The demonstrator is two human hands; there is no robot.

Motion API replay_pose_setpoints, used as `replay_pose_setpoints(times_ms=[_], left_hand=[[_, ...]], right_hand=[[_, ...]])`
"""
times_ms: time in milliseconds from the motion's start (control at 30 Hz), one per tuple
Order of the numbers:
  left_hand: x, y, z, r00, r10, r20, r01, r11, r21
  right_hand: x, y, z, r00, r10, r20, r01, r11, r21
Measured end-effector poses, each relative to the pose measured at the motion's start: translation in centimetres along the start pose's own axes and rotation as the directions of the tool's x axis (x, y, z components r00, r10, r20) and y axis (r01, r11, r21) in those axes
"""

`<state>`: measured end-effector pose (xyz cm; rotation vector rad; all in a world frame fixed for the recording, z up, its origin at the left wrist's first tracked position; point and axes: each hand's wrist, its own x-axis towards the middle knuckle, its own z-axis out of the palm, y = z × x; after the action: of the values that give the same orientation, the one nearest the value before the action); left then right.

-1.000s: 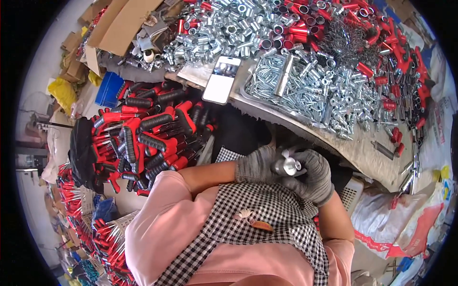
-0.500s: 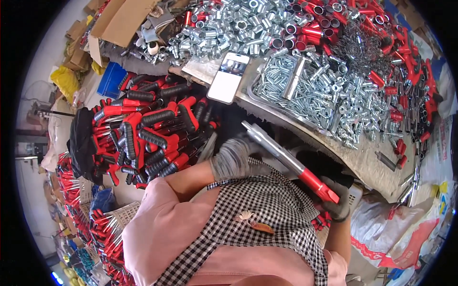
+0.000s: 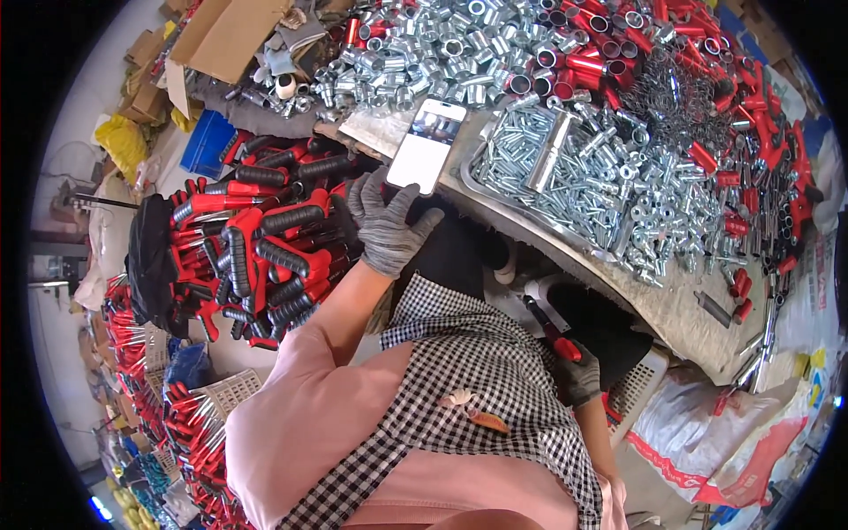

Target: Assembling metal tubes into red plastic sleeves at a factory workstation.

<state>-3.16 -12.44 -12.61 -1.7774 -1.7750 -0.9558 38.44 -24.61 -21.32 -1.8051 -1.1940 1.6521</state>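
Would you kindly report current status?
Left gloved hand open above red-and-black handled tools. Right gloved hand holds red-handled tool. Nothing between.

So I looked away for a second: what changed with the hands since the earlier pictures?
The left hand let go of the red-handled tool and swung left, open, over the pile of red and black tools. The right hand dropped to the person's right side, its grip on the tool. The phone and metal parts stayed put.
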Motion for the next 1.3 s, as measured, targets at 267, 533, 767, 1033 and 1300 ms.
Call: replay_pose_setpoints(times_ms=[267, 533, 767, 1033, 1300], left_hand=[[0.2, -0.1, 0.1, 0.995, -0.029, -0.097, 0.008, 0.979, -0.202], [0.0, 0.0, 0.3, 0.999, -0.044, 0.010, 0.045, 0.995, -0.084], [0.0, 0.1, 0.3, 0.996, -0.066, 0.058, 0.073, 0.990, -0.119], [-0.2, 0.1, 0.1, 0.995, -0.069, 0.073, 0.079, 0.984, -0.158], [0.4, 0.1, -0.2, 0.996, -0.009, 0.092, 0.018, 0.995, -0.103]], right_hand=[[1.9, 2.5, 0.5, 0.992, 0.125, -0.022, -0.119, 0.978, 0.170], [2.1, 2.3, 1.2, 0.996, 0.061, -0.067, -0.052, 0.990, 0.132], [2.4, 2.7, 1.4, 0.994, 0.061, -0.090, -0.044, 0.982, 0.181], [2.5, 3.2, 1.5, 0.986, 0.117, -0.121, -0.090, 0.973, 0.210], [2.6, 3.4, 1.3, 0.992, 0.069, -0.103, -0.052, 0.985, 0.166]])
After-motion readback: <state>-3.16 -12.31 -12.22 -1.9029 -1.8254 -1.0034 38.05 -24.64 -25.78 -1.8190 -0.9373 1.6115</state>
